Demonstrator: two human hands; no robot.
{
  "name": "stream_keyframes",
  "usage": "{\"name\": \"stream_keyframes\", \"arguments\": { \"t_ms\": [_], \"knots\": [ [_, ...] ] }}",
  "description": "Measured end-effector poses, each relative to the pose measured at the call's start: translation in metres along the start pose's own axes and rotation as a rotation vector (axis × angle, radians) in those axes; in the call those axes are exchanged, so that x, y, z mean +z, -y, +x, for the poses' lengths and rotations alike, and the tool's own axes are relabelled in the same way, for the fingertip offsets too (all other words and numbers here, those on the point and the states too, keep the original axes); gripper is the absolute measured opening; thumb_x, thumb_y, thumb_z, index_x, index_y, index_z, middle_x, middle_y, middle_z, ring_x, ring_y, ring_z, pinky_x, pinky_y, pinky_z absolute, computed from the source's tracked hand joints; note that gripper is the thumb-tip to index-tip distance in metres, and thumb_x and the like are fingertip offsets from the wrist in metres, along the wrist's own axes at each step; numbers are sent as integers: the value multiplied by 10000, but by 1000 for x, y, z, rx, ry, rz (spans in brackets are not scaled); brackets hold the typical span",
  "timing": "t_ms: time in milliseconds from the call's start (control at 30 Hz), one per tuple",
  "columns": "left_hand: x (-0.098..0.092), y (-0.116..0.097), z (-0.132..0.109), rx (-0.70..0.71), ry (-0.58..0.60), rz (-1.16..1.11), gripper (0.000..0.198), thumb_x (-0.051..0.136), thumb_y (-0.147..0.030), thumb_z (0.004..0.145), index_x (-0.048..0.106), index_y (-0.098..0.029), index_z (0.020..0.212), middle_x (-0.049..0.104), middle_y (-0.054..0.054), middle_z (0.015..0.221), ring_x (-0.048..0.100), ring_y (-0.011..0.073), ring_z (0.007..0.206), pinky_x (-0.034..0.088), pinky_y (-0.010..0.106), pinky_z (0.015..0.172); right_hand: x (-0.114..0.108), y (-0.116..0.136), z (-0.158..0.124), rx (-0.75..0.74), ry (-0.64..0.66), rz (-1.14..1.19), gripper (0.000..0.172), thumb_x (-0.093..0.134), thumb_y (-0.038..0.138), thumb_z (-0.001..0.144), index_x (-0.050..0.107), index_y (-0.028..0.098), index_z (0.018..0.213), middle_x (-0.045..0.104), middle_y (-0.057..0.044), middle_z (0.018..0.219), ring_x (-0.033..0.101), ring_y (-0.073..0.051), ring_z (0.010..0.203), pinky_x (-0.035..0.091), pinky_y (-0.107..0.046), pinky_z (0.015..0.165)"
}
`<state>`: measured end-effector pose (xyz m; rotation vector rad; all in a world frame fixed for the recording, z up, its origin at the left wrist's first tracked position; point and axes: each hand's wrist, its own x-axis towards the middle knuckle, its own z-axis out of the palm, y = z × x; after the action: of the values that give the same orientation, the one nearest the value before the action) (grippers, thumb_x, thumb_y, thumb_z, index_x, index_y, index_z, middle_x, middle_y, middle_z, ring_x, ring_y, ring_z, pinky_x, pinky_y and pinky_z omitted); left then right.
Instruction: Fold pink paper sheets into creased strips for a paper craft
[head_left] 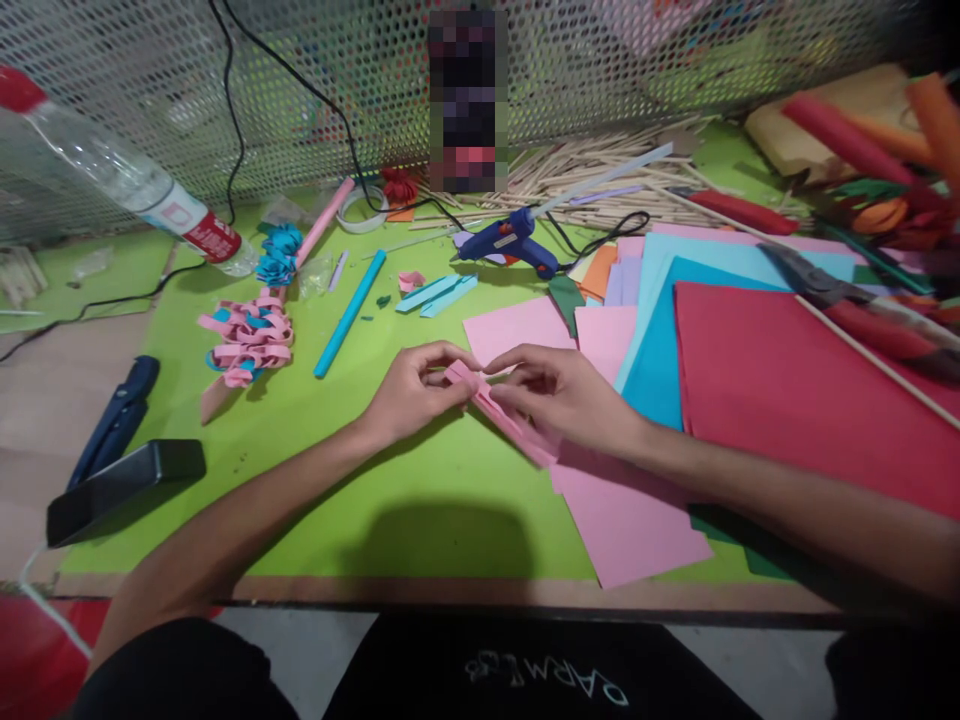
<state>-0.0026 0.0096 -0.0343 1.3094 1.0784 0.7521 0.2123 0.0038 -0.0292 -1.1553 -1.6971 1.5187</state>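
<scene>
A folded pink paper strip (517, 428) slants between my hands above the green table covering. My left hand (426, 388) pinches its upper left end between thumb and fingers. On the strip's upper part, my right hand (559, 390) closes thumb and fingertips; its lower end runs down to the right, under that hand. Pink paper sheets (634, 530) lie below and beside my right wrist, and another pink sheet (517, 325) lies just beyond the fingers. Small light-blue folded strips (437, 295) rest farther back.
A blue glue gun (510, 243) with its cord stands behind the hands. Stacked coloured paper (810, 390) and pliers (847, 300) are at right, thin wooden sticks (592, 175) behind. At left are a pink-and-blue paper chain (251, 335), bottle (165, 200), stapler (116, 415) and black box (124, 490).
</scene>
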Motion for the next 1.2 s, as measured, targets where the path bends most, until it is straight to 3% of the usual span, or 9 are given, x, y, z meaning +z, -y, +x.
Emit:
{"name": "stream_keyframes", "arguments": {
  "t_ms": [133,200,300,433,633,1200],
  "knots": [
    [-6,1,5,48,-177,-43,300,845,-318,704,674,-130,862,706,36,778,677,130,643,576,230,610,-9,4,4,123,123,79,326,576,486,932,643,170,977,738,-53,778,706,-160,623,553,-249,539],
    [-8,0,6,30,-186,-41,327,865,-339,679,681,-128,849,714,44,768,676,133,638,572,225,589,-16,5,7,122,205,13,351,541,523,947,642,188,964,723,-21,714,652,-126,508,485,-224,456],
    [-10,-3,5,-31,-115,-9,356,862,-359,692,713,-120,909,725,58,738,669,135,597,561,220,544,-26,6,10,34,293,-129,359,512,517,966,669,204,888,665,27,590,556,-87,451,391,-207,445],
    [-11,-4,4,-71,-36,24,337,831,-382,740,741,-98,898,727,82,696,662,132,557,553,212,518,-34,5,15,-30,291,-257,366,484,493,979,684,195,906,579,45,525,503,-94,486,352,-213,482],
    [-9,0,4,-101,-53,-24,352,851,-381,717,742,-92,885,731,88,698,685,148,577,582,227,541,-42,4,17,-146,276,-445,343,514,489,953,680,191,928,564,31,609,446,-106,533,301,-244,504],
    [-4,-1,2,-82,-46,-3,345,837,-386,726,730,-85,858,716,64,669,669,128,549,574,208,541,-40,6,16,-123,298,-441,360,467,453,983,651,162,878,487,42,596,393,-93,533,257,-238,515]
  ]
}}
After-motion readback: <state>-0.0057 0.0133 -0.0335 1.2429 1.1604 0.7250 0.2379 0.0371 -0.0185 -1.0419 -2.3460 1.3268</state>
